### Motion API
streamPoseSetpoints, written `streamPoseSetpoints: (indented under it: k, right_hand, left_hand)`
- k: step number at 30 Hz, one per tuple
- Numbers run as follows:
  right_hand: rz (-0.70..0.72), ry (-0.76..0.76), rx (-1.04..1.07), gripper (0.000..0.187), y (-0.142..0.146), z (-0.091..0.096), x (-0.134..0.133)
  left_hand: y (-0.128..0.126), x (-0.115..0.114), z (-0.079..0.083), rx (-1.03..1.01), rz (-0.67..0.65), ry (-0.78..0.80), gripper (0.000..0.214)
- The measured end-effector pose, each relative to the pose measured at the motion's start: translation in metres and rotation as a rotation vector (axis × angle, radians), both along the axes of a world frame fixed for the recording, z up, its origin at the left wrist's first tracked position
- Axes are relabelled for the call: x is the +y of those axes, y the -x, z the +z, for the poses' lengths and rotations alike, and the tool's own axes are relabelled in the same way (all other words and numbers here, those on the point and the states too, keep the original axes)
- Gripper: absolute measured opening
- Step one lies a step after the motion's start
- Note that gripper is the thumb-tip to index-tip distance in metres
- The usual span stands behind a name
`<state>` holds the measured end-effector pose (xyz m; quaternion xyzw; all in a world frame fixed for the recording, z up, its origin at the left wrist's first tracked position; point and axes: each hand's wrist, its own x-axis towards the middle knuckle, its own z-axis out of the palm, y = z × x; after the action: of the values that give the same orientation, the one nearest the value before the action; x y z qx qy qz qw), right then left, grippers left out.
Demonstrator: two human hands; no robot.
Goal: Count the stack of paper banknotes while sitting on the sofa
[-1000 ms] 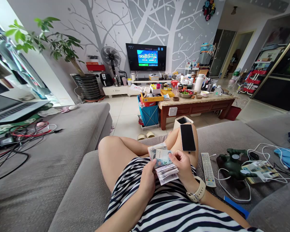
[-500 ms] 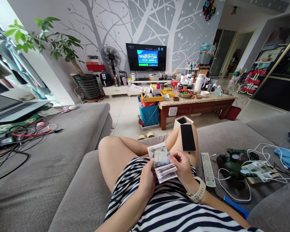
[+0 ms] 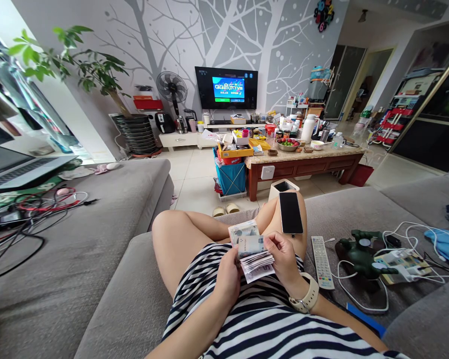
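A stack of banknotes (image 3: 251, 245) is folded over between my two hands, just above my lap. My left hand (image 3: 228, 276) is closed on its left side, with the thumb on the front notes. At the upper right edge my right hand (image 3: 282, 254) pinches a note between thumb and fingers. Some notes fan out below, and others stand up behind. The fingers behind the stack are hidden. A black-screened phone (image 3: 291, 213) rests on my right leg, beyond my right hand. On my right wrist is a cream watch (image 3: 306, 294).
Right of my leg lie a white remote control (image 3: 323, 263), a dark green figure (image 3: 362, 257) and a power strip (image 3: 404, 264) with white cables. A laptop (image 3: 26, 167) and tangled cords (image 3: 30, 214) occupy the left sofa section. Ahead stands a cluttered coffee table (image 3: 303, 167).
The notes have shifted slightly in my hands, and more of the lowest note's printed face shows. Both hands stay in nearly the same place.
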<state>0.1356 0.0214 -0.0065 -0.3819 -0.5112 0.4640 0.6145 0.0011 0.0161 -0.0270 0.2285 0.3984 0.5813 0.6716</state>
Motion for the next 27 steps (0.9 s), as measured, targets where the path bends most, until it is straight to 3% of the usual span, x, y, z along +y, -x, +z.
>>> streamPoseSetpoints:
  k: [7, 14, 27]
  right_hand:
    - [0.012, -0.015, -0.030, 0.045, -0.002, 0.001, -0.001]
    - [0.015, 0.024, 0.009, 0.040, -0.001, 0.002, 0.001]
    - [-0.006, 0.152, 0.072, 0.028, -0.001, -0.008, 0.009]
  left_hand:
    - [-0.001, -0.001, 0.004, -0.020, -0.028, 0.009, 0.033]
    - [0.001, -0.001, 0.004, -0.039, -0.006, -0.008, 0.031]
    - [-0.002, -0.010, 0.020, -0.024, -0.011, -0.018, 0.024]
